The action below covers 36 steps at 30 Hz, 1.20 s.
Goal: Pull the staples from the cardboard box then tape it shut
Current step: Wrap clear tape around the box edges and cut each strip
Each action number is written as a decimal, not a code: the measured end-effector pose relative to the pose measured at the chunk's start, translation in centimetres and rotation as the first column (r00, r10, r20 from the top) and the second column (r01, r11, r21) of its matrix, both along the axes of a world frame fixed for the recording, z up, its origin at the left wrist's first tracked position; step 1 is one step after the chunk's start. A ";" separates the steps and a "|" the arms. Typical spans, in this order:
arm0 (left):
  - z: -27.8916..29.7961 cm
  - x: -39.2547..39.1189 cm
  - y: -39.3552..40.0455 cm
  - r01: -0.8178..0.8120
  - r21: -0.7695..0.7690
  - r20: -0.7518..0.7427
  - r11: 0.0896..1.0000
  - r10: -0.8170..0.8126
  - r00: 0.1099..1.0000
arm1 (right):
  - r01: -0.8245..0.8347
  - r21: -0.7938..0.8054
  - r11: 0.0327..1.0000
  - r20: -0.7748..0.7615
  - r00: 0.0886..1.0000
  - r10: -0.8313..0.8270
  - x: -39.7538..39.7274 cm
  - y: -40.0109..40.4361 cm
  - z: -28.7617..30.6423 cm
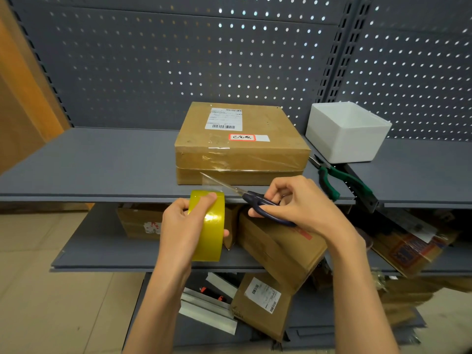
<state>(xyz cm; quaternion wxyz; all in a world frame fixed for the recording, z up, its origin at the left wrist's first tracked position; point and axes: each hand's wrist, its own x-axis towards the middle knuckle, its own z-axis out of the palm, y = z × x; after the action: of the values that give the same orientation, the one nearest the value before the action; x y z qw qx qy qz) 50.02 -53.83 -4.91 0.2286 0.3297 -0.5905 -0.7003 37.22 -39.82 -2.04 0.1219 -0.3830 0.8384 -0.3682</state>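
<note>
— Head camera first: where is the cardboard box (pixel 241 143)?

— It lies flat on the upper grey shelf (pixel 102 162), against the pegboard back panel (pixel 178 60). Clear tape runs over its top and down the front face, and a white shipping label (pixel 223 119) and a small red-bordered sticker (pixel 242 137) sit on the lid.

— And the hands?

— Both hover just in front of the shelf edge, below the box. The left hand (pixel 181 226) grips a roll of yellowish tape (pixel 208 226), thumb on the outer face and fingers curled round the far side. A clear strip of tape (pixel 204 178) stretches up from the roll to the front face of the box.

— The right one?

— The right hand (pixel 301 205) holds a pair of scissors (pixel 252 198) by the dark blue handles, fingers curled through and around them. The blades point up and left and meet the stretched strip. I cannot tell how far the blades are parted.

— Anything else nearby?

— Green-handled pliers (pixel 334 178) lie on the shelf just right of the box, and a white bin (pixel 347 131) stands behind them. More cardboard boxes (pixel 275 246) are piled on the lower shelves.
</note>
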 end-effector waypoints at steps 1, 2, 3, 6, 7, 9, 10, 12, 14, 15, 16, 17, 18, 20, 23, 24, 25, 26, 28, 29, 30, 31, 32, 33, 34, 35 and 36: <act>0.0 0.1 0.0 -0.002 -0.007 0.001 1.000 0.002 1.000 | -0.008 -0.003 1.000 0.004 1.000 0.008 0.2 0.0 0.2; 0.0 0.1 -0.1 -0.005 -0.013 0.001 1.000 0.005 1.000 | -0.016 -0.001 1.000 0.007 1.000 0.016 0.4 0.0 0.3; 0.0 0.2 -0.1 -0.010 -0.019 0.000 1.000 0.010 1.000 | -0.022 0.007 1.000 0.008 1.000 0.022 0.6 0.1 0.4; -0.1 0.4 -0.4 -0.029 -0.033 0.000 0.999 0.029 1.000 | -0.029 0.031 0.999 0.001 1.000 0.029 0.9 0.1 0.6; -0.1 0.5 -0.5 -0.033 -0.041 0.001 0.999 0.033 0.999 | -0.032 0.035 0.999 0.004 0.999 0.032 0.9 0.1 0.6; -0.1 0.6 -0.6 -0.033 -0.070 0.000 0.997 0.033 0.999 | -0.039 0.044 0.998 0.012 0.999 0.038 1.0 0.0 0.6; -0.1 0.7 -0.7 -0.036 -0.089 -0.004 0.995 0.036 0.999 | -0.044 0.048 0.998 0.017 0.999 0.043 1.0 0.0 0.6; -0.3 0.9 -0.7 -0.040 -0.152 0.006 0.988 0.041 0.999 | -0.057 0.058 0.997 0.021 0.998 0.056 1.2 -0.1 0.7; -0.6 1.1 -1.0 -0.055 -0.254 0.021 0.966 0.062 0.998 | -0.067 0.059 0.996 0.019 0.998 0.066 1.4 -0.2 0.9; -0.7 1.1 -1.1 -0.065 -0.320 0.037 0.945 0.081 0.996 | -0.069 0.058 0.996 0.015 0.998 0.069 1.5 -0.3 0.9; -0.8 1.2 -1.1 -0.078 -0.389 0.059 0.918 0.110 0.992 | -0.070 0.058 0.996 0.005 0.998 0.069 1.6 -0.4 1.0; -0.7 1.3 -1.2 -0.094 -0.454 0.077 0.886 0.144 0.987 | -0.069 0.063 0.996 -0.016 0.997 0.070 1.7 -0.6 1.0; -0.6 1.4 -1.2 -0.108 -0.517 0.093 0.849 0.181 0.979 | -0.067 0.070 0.995 -0.046 0.997 0.070 1.9 -0.7 0.9; -0.3 1.6 -1.0 -0.123 -0.631 0.128 0.766 0.259 0.957 | -0.055 0.088 0.995 -0.111 0.992 0.065 2.2 -1.2 0.9; 0.1 1.9 -0.7 -0.135 -0.736 0.139 0.663 0.344 0.929 | -0.045 0.116 0.992 -0.189 0.980 0.067 2.7 -1.8 1.1; 0.1 1.9 -0.7 -0.142 -0.756 0.136 0.639 0.366 0.921 | -0.044 0.120 0.992 -0.210 0.975 0.069 2.9 -2.0 1.1; 0.2 2.0 -0.6 -0.146 -0.772 0.135 0.619 0.383 0.914 | -0.041 0.124 0.991 -0.228 0.971 0.069 3.0 -2.2 1.2; 0.2 2.0 -0.6 -0.147 -0.786 0.133 0.600 0.397 0.908 | -0.037 0.131 0.991 -0.244 0.967 0.069 3.1 -2.4 1.2; 0.2 1.9 -0.5 -0.147 -0.801 0.130 0.580 0.409 0.903 | -0.024 0.143 0.989 -0.270 0.961 0.063 3.4 -2.7 1.3; 0.1 1.9 -0.6 -0.152 -0.804 0.122 0.574 0.410 0.904 | -0.014 0.146 0.989 -0.285 0.957 0.056 3.5 -2.8 1.3; 0.1 1.9 -0.8 -0.160 -0.809 0.113 0.565 0.417 0.902 | 0.005 0.153 0.988 -0.308 0.950 0.043 3.5 -2.8 1.3; 0.1 2.0 -1.2 -0.174 -0.816 0.103 0.551 0.436 0.894 | 0.036 0.162 0.986 -0.341 0.940 0.022 3.5 -2.6 1.4; 0.1 2.2 -1.8 -0.196 -0.822 0.090 0.535 0.462 0.883 | 0.077 0.169 0.983 -0.376 0.927 -0.008 3.4 -2.2 1.5; 0.0 2.5 -2.6 -0.228 -0.819 0.070 0.526 0.487 0.871 | 0.120 0.168 0.979 -0.399 0.916 -0.044 3.1 -1.7 1.6; 0.0 2.7 -3.4 -0.263 -0.807 0.051 0.529 0.505 0.862 | 0.154 0.155 0.976 -0.398 0.914 -0.081 2.7 -1.2 1.7; 0.0 2.9 -4.1 -0.292 -0.793 0.032 0.535 0.515 0.857 | 0.172 0.135 0.976 -0.378 0.919 -0.110 2.4 -0.6 1.9; 0.1 3.0 -4.7 -0.314 -0.782 0.012 0.538 0.517 0.856 | 0.179 0.112 0.978 -0.352 0.927 -0.129 2.1 -0.2 2.0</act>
<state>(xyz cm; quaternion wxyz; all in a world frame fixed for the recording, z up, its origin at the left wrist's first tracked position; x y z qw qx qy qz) 53.04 -58.49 -4.85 0.4314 0.4177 -0.7536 -0.2674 39.28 -40.01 -0.01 -0.0285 -0.3645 0.8983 -0.2437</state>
